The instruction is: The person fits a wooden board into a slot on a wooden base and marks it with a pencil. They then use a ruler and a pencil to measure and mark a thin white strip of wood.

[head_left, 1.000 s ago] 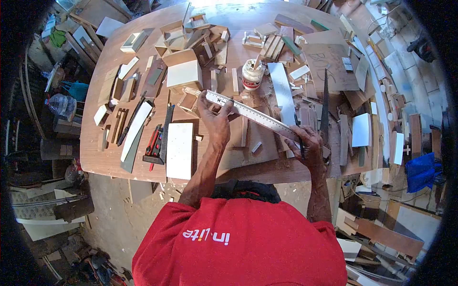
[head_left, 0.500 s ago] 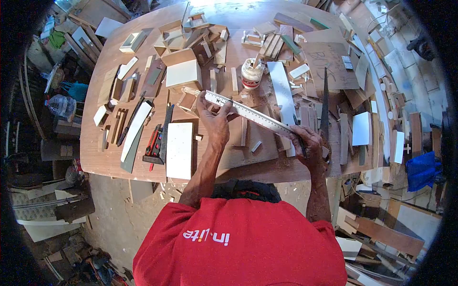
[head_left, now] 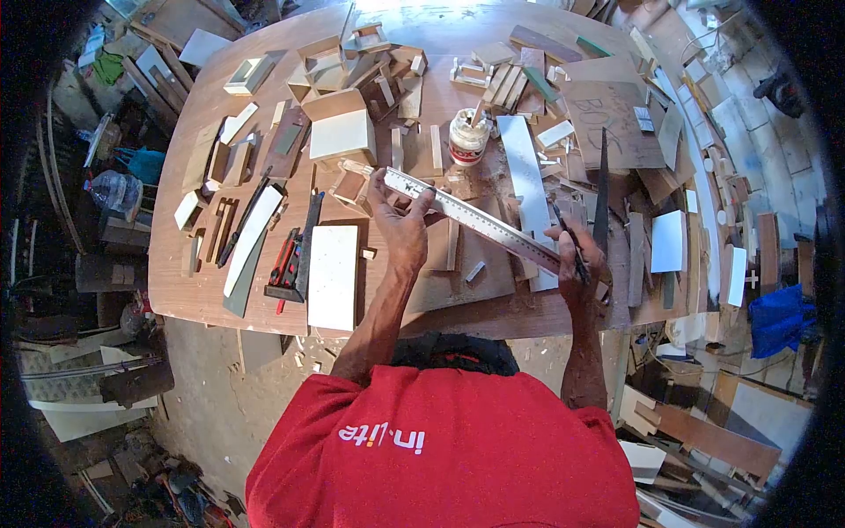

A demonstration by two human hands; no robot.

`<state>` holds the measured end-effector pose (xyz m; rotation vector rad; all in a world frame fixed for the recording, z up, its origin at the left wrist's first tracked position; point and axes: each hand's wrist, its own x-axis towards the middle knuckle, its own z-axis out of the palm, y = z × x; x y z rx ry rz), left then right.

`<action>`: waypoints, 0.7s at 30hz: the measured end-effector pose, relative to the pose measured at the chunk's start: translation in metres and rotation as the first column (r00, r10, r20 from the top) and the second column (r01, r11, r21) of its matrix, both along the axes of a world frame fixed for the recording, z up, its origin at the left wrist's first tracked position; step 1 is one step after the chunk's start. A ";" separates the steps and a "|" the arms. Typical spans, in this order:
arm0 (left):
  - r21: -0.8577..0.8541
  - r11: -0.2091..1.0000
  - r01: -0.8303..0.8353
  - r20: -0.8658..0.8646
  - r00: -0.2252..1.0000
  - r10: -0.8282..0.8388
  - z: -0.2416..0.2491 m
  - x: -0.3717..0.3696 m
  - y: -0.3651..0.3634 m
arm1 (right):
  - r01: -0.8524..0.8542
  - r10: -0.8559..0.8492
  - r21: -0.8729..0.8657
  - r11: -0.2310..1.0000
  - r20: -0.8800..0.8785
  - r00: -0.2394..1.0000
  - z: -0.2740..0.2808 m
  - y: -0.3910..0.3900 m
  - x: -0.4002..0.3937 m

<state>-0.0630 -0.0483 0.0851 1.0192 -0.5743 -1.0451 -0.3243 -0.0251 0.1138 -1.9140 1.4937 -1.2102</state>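
Observation:
My left hand (head_left: 402, 220) grips the upper left end of a white ruler (head_left: 475, 216), thumb and fingers around it. The ruler slants down to the right above the table, printed scale upward. At its lower right end is my right hand (head_left: 577, 260), closed on a dark, slim pencil (head_left: 570, 232) whose end points up and left. Just beyond my left fingertips are a small pale wood piece (head_left: 356, 166) and a little open wooden box (head_left: 352, 188). Below the ruler lies a flat brown board (head_left: 466, 283).
A jar (head_left: 468, 138) with a stick in it stands beyond the ruler. A handsaw (head_left: 601, 189) lies right of my right hand. Near my left forearm are a white-faced block (head_left: 334, 278) and a red-and-black cutter (head_left: 283, 266). Wooden boxes (head_left: 341, 136) and offcuts crowd the far side.
My right hand has moved slightly right and turned, its fingers coming up off the ruler's end. The pencil in it now shows more upright. My left hand keeps its hold on the ruler.

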 end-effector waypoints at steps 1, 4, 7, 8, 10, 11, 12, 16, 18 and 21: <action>0.011 1.000 0.003 0.007 1.000 -0.004 0.002 -0.001 0.001 | 0.002 -0.002 -0.055 0.998 0.007 1.000 -0.002 -0.001 0.002; -0.030 1.000 -0.003 0.043 0.999 0.004 -0.002 -0.002 0.000 | 0.011 -0.008 -0.087 0.996 0.032 0.999 -0.009 -0.006 0.009; -0.044 0.999 -0.020 -0.003 1.000 0.020 0.003 -0.005 0.001 | 0.026 -0.026 0.003 1.000 0.189 0.982 0.001 -0.003 0.025; -0.043 0.999 -0.016 -0.003 1.000 0.016 0.003 -0.005 0.002 | 0.023 -0.044 0.066 0.998 0.324 0.945 0.007 -0.002 0.032; -0.021 1.000 0.002 0.022 1.000 -0.002 0.003 -0.004 0.001 | 0.074 -0.100 0.094 0.993 0.316 0.944 0.007 -0.002 0.039; -0.020 1.000 0.010 0.021 1.000 -0.010 0.003 -0.004 0.001 | 0.121 -0.152 0.121 0.985 0.305 0.940 0.006 -0.003 0.040; -0.008 1.000 0.013 0.005 1.000 -0.013 0.002 -0.004 0.002 | 0.127 -0.159 0.121 0.984 0.304 0.939 0.004 -0.005 0.040; -0.024 0.999 -0.032 0.027 0.999 0.032 -0.007 -0.002 0.000 | 0.093 -0.105 0.064 0.994 0.208 0.972 0.006 -0.008 0.039; -0.022 0.999 -0.035 0.050 0.998 0.037 -0.013 0.001 -0.002 | 0.111 -0.122 0.074 0.991 0.164 0.979 0.011 -0.008 0.030; -0.019 1.000 -0.018 -0.012 1.000 0.018 -0.015 0.005 -0.002 | 0.197 -0.221 0.115 0.974 0.266 0.938 0.020 -0.009 0.011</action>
